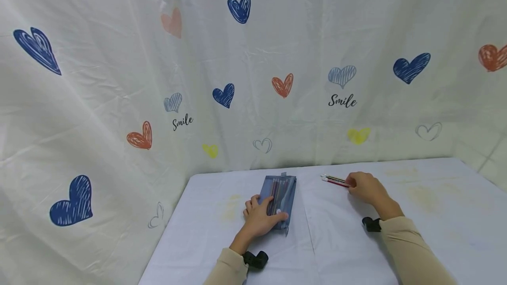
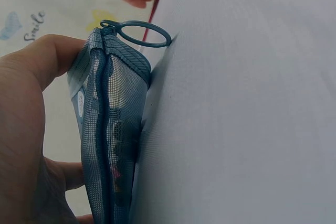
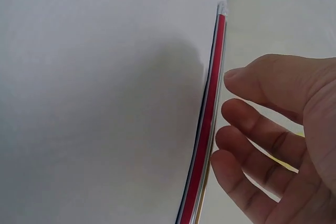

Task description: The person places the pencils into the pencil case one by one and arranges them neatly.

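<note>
A blue mesh pencil case (image 1: pixel 292 190) with a zipper lies flat on the table, and long thin items show through its top. My left hand (image 1: pixel 259 219) rests across its near left part, thumb and fingers spread on the upper face. In the left wrist view, the zip of the case (image 2: pixel 102 124) runs along its side, with a ring-shaped pull (image 2: pixel 169 40) at the end. To the right, my right hand (image 1: pixel 366 188) is at a small bundle of slim pencils (image 1: pixel 334 180), one of them red. Its relaxed fingertips come right beside the pencils (image 3: pixel 210 95) in the right wrist view.
A white cloth covers the table (image 1: pixel 317 245). Behind it hangs a pale curtain (image 1: pixel 301 34) printed with hearts and "Smile". Black wrist cameras (image 1: pixel 256 260) sit below both hands, at the beige sleeves (image 1: pixel 412 245).
</note>
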The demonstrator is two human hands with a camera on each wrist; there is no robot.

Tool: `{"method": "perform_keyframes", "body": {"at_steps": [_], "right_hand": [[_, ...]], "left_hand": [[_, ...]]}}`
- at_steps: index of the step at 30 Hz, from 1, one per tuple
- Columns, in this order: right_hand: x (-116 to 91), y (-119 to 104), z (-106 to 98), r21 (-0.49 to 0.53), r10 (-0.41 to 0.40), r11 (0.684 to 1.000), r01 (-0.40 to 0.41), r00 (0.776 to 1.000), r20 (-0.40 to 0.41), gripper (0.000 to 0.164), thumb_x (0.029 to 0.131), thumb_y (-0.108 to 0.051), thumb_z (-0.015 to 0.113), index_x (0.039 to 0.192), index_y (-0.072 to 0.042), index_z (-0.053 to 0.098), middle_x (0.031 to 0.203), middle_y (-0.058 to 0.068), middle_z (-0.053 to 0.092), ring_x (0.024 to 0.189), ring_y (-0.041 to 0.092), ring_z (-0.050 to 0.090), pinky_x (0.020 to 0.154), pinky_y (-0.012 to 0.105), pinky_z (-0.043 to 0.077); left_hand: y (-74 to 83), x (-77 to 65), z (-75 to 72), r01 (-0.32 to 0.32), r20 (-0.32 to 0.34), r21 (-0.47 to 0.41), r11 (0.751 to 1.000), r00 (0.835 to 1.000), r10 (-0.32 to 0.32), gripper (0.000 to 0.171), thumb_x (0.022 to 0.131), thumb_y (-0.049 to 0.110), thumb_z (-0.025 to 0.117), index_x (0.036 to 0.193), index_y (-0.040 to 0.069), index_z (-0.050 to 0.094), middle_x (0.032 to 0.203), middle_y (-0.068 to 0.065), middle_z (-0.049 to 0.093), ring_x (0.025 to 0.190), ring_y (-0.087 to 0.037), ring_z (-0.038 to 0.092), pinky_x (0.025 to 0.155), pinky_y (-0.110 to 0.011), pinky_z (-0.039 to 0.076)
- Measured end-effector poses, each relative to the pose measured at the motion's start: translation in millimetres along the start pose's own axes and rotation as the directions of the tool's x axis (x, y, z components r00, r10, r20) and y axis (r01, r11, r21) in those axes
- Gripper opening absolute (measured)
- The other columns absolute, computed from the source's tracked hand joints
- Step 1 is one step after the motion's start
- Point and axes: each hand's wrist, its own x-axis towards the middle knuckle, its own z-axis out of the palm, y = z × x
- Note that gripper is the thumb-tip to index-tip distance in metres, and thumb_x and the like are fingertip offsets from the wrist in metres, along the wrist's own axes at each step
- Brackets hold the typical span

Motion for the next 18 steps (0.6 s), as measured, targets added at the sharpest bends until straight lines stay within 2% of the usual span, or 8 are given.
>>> {"method": "perform_keyframes", "body": {"at_steps": [5,18], "right_hand": [[0.5,4.3,-0.6,-0.043,-0.027,0.999,0.027,1.0,-0.006,0.007,0.083,-0.005,0.071,0.09,-0.007,0.07,0.084,0.007,0.063,0.078,0.022,0.055,0.07,0.04,0.045],[-0.9,3.9,-2.5,-0.065,-0.014,0.998,0.015,1.0,0.014,0.011,0.083,-0.002,0.068,0.094,-0.004,0.072,0.091,0.013,0.067,0.084,0.028,0.061,0.078,0.051,0.05]], "left_hand": [[0.8,1.8,0.8,-0.004,0.001,0.008,1.0,1.0,0.004,0.087,0.082,0.064,0.073,0.152,0.018,0.05,0.158,-0.023,0.027,0.133,-0.04,0.026,0.102,-0.062,0.023],[-0.6,0.5,0.0,-0.011,0.002,0.013,1.0,1.0,0.011,0.087,0.082,0.064,0.073,0.153,0.019,0.049,0.158,-0.023,0.028,0.132,-0.04,0.027,0.101,-0.061,0.024]]}}
